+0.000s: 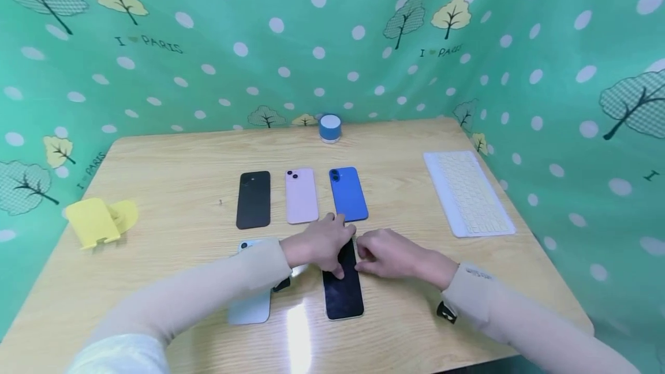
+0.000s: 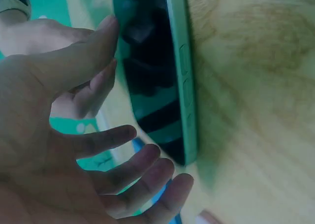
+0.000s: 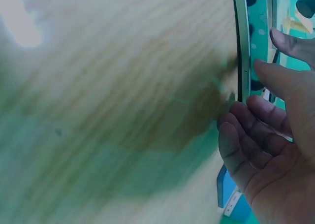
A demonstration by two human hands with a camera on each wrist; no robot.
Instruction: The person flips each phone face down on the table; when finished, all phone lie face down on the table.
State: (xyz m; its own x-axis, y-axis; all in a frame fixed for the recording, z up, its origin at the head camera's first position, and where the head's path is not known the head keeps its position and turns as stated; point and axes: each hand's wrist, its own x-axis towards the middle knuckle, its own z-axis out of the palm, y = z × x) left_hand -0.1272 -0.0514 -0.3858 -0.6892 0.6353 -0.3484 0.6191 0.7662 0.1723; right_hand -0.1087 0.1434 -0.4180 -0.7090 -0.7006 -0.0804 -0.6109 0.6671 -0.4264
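A phone [image 1: 344, 299] with a dark screen and a pale frame lies face up near the front of the table. My left hand [image 1: 326, 244] reaches over its far end; the thumb is above the screen and the fingers are around the top edge. In the left wrist view, loosely bent fingertips [image 2: 147, 155] are right at the phone's end. Beside the right long edge is my right hand [image 1: 389, 254], bent fingers close to the frame. The right wrist view shows that phone's edge [image 3: 242, 47] at the fingertips.
Behind lie a black phone [image 1: 253, 199], a pink phone [image 1: 301, 196] and a blue phone [image 1: 349, 194]. A light blue phone [image 1: 250, 310] is partly under my left sleeve. A yellow stand [image 1: 93, 221], a white keyboard [image 1: 470, 194] and a blue round container [image 1: 329, 127] stand farther out.
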